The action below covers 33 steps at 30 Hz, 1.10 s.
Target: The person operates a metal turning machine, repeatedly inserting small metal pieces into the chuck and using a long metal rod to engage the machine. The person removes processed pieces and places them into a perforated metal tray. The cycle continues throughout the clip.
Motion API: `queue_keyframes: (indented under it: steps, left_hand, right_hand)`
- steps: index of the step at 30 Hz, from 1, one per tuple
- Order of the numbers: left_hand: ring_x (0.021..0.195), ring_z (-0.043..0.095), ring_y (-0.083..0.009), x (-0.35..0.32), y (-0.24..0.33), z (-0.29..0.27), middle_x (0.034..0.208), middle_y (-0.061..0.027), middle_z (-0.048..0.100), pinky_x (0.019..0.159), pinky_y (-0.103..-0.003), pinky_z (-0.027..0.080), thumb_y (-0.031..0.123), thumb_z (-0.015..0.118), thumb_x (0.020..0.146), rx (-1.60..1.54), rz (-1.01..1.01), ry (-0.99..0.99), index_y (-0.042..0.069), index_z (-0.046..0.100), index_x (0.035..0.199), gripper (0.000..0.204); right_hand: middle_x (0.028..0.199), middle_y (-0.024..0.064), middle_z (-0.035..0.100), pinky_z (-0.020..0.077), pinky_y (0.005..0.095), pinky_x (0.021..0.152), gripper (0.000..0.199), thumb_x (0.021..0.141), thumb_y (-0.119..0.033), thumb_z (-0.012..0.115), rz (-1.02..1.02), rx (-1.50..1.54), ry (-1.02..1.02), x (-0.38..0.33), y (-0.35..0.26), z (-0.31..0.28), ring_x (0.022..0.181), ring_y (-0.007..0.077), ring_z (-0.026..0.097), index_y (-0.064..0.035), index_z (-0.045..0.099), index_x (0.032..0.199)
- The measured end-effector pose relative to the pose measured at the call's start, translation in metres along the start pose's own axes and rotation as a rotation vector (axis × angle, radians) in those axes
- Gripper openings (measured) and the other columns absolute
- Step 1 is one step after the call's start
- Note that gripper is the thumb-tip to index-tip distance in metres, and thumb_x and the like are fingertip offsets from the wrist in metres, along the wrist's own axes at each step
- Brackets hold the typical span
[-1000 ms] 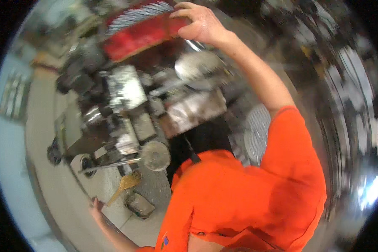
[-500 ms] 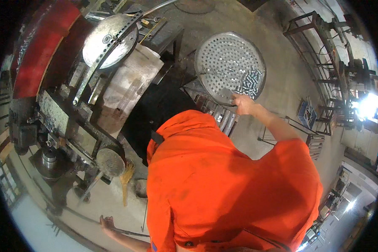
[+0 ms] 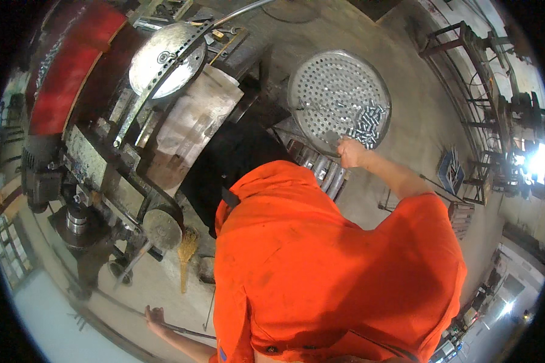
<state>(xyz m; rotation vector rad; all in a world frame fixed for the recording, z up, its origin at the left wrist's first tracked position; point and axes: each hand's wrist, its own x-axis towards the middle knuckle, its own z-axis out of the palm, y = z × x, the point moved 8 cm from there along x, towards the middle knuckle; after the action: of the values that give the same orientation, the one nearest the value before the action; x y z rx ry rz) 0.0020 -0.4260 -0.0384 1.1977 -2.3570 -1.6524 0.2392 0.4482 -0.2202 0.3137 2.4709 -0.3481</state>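
Note:
My right hand [image 3: 352,152] reaches out to the near rim of a round perforated metal tray [image 3: 321,85]. Its fingers are curled beside a heap of small metal cylinders [image 3: 364,124] lying in the tray. What the fingers hold is hidden. My left hand [image 3: 154,316] is low at the left, closed around a thin metal rod [image 3: 184,330] that runs off to the right. My orange shirt [image 3: 327,272] fills the lower middle of the view.
A large machine with a red guard [image 3: 66,66], a round metal disc [image 3: 166,57] and a curved metal chute [image 3: 191,130] stands to the left. A small brush [image 3: 186,254] lies below it. Metal racks [image 3: 466,72] line the right side.
My right hand has left the red guard on the machine and come over to the perforated tray as my head turned right. My left hand has kept its grip on the rod.

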Motion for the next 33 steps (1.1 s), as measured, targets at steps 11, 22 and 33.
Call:
queue_keyframes:
  steps: [11,22,33]
  left_hand:
    - [0.068,0.052,-0.0194,-0.003,0.005,0.007,0.074,-0.0113,0.052,0.066,-0.035,0.048,0.02,0.066,0.079,0.009,-0.009,-0.078,-0.003,0.056,0.103,0.036]
    - [0.047,0.054,-0.0158,-0.018,0.041,0.013,0.061,-0.0081,0.054,0.043,-0.028,0.049,0.018,0.063,0.082,0.483,0.319,0.018,-0.003,0.053,0.092,0.025]
    - [0.058,0.058,-0.0168,-0.107,0.013,0.003,0.066,-0.0101,0.06,0.054,-0.03,0.046,0.022,0.063,0.08,0.541,0.165,0.094,-0.003,0.057,0.1,0.032]
  right_hand:
    - [0.106,0.0178,0.055,0.0456,0.0382,0.086,0.033,0.058,-0.019,0.061,0.032,0.143,0.089,0.003,0.012,-0.007,0.105,0.0328,0.052,-0.0011,0.066,0.086]
    - [0.12,0.0118,0.049,0.0478,0.0382,0.086,0.04,0.068,-0.01,0.062,-0.789,1.594,0.366,0.047,-0.135,-0.258,0.102,0.0257,0.058,0.0052,0.063,0.105]
    - [0.102,0.0142,0.06,0.0461,0.0299,0.082,0.035,0.052,-0.003,0.054,-1.226,0.579,0.487,0.044,-0.405,-0.385,0.095,0.0234,0.059,-0.0024,0.07,0.083]
